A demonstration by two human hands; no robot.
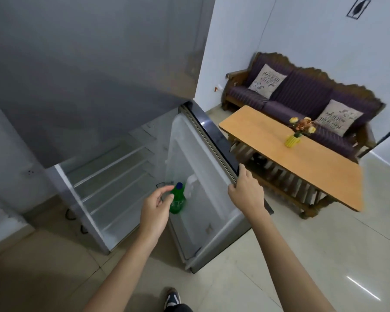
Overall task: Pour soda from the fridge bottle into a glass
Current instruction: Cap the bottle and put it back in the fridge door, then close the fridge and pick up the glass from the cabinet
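Left hand (156, 207) hovers with thumb and forefinger apart at the neck of the blue-capped green plastic soda bottle (178, 202), upright in the door shelf; contact I can't tell. Right hand (245, 191) grips the open grey fridge door (197, 154) by its edge.

The bottle (178, 200) stands in the fridge door (203, 176), table (302, 167) to its right.
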